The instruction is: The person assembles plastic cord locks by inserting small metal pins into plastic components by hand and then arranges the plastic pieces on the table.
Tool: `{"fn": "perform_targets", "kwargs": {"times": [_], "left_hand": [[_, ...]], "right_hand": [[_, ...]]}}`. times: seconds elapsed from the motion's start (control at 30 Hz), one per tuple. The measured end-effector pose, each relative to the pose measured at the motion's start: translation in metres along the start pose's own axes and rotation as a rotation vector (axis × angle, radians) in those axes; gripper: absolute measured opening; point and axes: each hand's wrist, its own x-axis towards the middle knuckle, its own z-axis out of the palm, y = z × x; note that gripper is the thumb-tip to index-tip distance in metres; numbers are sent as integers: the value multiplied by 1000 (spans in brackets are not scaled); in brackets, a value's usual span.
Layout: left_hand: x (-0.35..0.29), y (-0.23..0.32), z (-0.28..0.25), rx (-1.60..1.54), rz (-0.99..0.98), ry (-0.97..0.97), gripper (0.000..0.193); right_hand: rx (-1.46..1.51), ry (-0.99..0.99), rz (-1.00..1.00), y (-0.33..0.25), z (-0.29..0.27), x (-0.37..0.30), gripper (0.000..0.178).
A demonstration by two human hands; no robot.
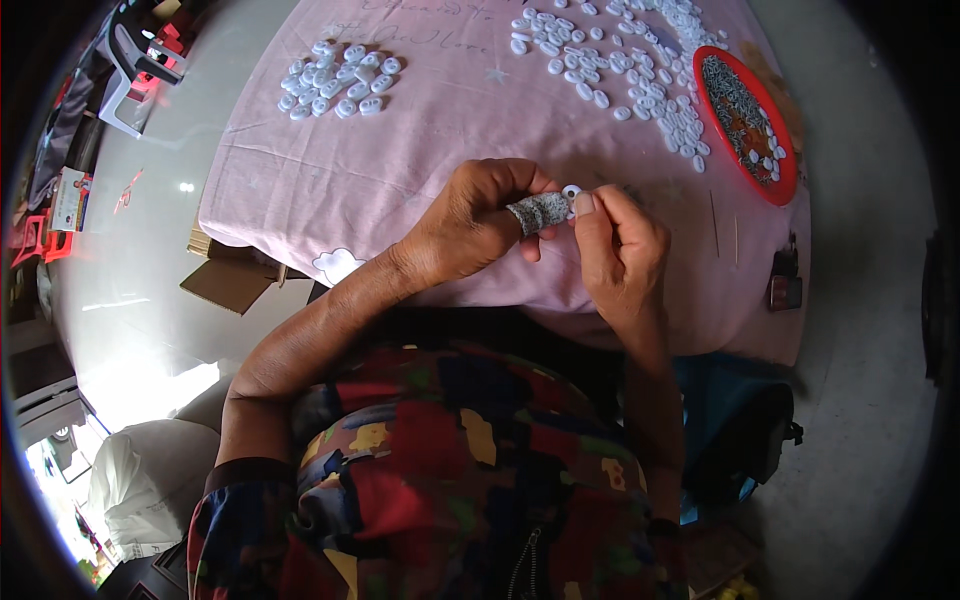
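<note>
Over the near part of the pink cloth, my two hands meet around a small white oval piece (571,190) with a dark spot at its middle. My left hand (480,215) is closed, gripping the piece between its fingers. A grey speckled fabric cover (540,212) wraps what looks like the left thumb. From the right, my right hand (622,245) pinches at the same piece, thumb against it. Whether the right fingertips also hold a tiny part is too small to tell.
A pile of white oval pieces (335,80) lies at the far left, with many more scattered pieces (640,80) at the far right. A red tray (786,170) holds small grey metal parts. Two thin sticks (715,225) and a small dark object (785,290) lie at right.
</note>
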Motion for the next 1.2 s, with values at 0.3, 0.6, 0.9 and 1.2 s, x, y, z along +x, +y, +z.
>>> {"fn": "perform_targets", "kwargs": {"times": [0.3, 0.6, 0.9, 1.2], "left_hand": [[1, -1, -11, -111, 36, -56, 22], [4, -2, -15, -64, 17, -132, 27], [2, 1, -11, -8, 38, -132, 24], [-2, -5, -7, -280, 75, -101, 24]], "right_hand": [[21, 24, 90, 3, -7, 12, 23], [-344, 5, -102, 32, -15, 19, 13], [87, -165, -43, -3, -19, 10, 5], [207, -11, 13, 1, -10, -1, 5]]}}
